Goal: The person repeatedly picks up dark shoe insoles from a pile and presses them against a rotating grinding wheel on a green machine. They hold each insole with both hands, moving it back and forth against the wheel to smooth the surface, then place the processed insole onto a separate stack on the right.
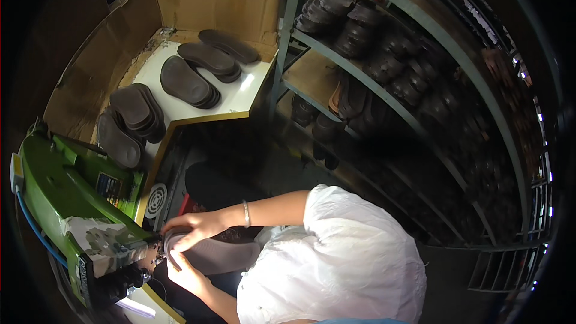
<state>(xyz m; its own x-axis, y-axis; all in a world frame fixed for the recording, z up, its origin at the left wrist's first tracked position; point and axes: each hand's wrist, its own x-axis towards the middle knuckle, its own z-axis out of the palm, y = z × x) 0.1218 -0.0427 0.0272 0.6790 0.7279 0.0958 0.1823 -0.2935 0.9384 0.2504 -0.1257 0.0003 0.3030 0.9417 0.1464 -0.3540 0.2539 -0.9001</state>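
Note:
Both of my hands are at the working end of a green machine (90,186), fingers curled round the end of a dark brown shoe sole (231,257). My right hand (195,226), with a bracelet at the wrist, grips it from the far side, thumb across the top. From the near side my left hand (189,276) pinches the same end. The rest of the sole stretches back toward my white shirt. Whether it is one sole or two stacked, I cannot tell. The machine's head partly hides the contact point, which a lamp lights brightly.
Several dark soles (187,81) lie in small stacks on a white tabletop (240,101) with a yellow edge, walled by cardboard (219,3). A metal rack (384,87) full of dark soles or footwear stands to the right. A blue hose (37,231) runs along the machine.

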